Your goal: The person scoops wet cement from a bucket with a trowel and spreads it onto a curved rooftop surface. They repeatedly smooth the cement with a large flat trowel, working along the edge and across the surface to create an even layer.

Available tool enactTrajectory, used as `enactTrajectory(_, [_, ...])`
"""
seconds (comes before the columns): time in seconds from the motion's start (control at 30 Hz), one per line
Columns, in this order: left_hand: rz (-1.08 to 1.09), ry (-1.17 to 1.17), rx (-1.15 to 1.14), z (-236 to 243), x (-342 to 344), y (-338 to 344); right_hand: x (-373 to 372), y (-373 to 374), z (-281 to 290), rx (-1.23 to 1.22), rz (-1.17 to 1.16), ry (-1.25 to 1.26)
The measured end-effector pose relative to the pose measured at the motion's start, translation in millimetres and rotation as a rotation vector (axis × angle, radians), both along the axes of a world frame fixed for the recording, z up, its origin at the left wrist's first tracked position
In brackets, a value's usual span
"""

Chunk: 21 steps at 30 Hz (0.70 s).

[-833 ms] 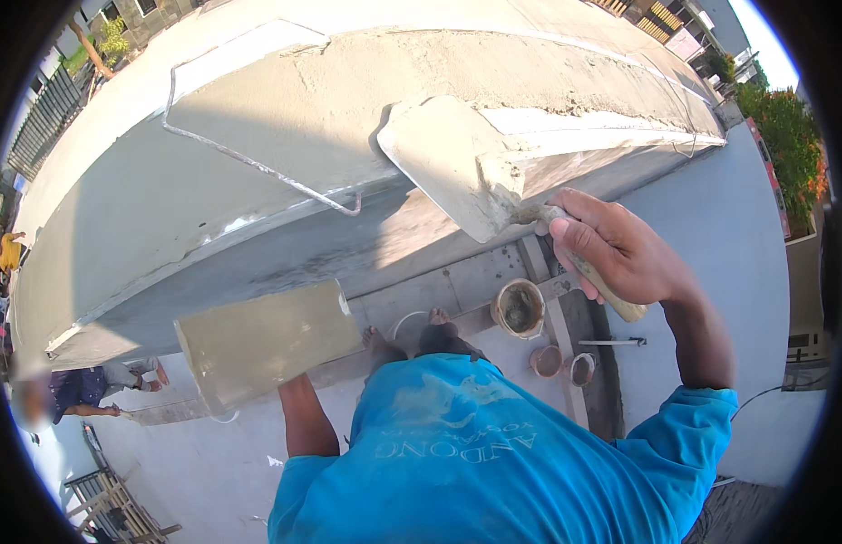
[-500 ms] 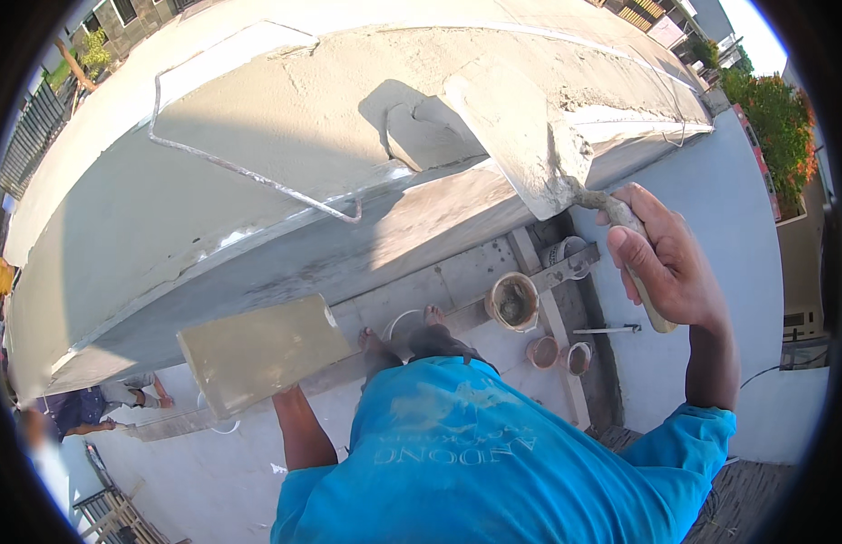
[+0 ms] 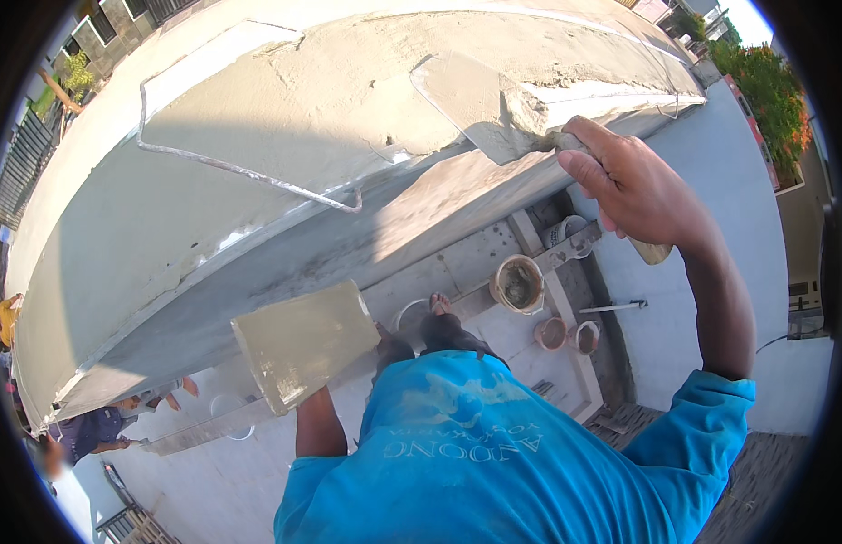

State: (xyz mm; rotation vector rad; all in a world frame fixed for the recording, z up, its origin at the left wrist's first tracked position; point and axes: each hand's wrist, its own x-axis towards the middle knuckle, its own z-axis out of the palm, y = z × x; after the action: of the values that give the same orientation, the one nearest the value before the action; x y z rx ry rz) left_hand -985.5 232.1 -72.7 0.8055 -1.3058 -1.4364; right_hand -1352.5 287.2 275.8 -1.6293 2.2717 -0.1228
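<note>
My right hand (image 3: pixel 634 186) is closed round the wooden handle of a pointed trowel (image 3: pixel 466 95), whose mortar-smeared blade lies against the wet grey mortar (image 3: pixel 348 100) near the ledge's edge. A clump of mortar clings to the blade by the handle. At the lower left, a square plasterer's hawk (image 3: pixel 307 340) rests on my left hand, tilted a little and coated with a thin film of mortar. The board hides that hand's fingers; only the wrist and forearm (image 3: pixel 319 422) show below it.
A bent metal rod (image 3: pixel 248 174) lies over the ledge. Below stand a bucket of mortar (image 3: pixel 518 285), a brown pot (image 3: pixel 550 334) and another small pot (image 3: pixel 586 337) beside a plank. A white wall (image 3: pixel 675 227) rises at right. Another person (image 3: pixel 85 435) is at far left.
The trowel has moved left and down onto the mortar beside the ledge's edge, with my right hand following. The hawk on my left hand has shifted right.
</note>
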Motion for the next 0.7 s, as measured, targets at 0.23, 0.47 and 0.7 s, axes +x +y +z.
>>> enactTrajectory(0.23, [-0.355,-0.126,-0.052,19,-39,-8,-25,35,2,0.109,-0.193,-0.196])
enactTrajectory(0.47, [-0.683,-0.422,-0.065,51,-100,-10,-54,147,-11,0.123,-0.374,-0.371])
enactTrajectory(0.7, [-0.886,-0.618,0.013,41,-171,-3,-102,216,-55,-0.330,-0.543,-0.747])
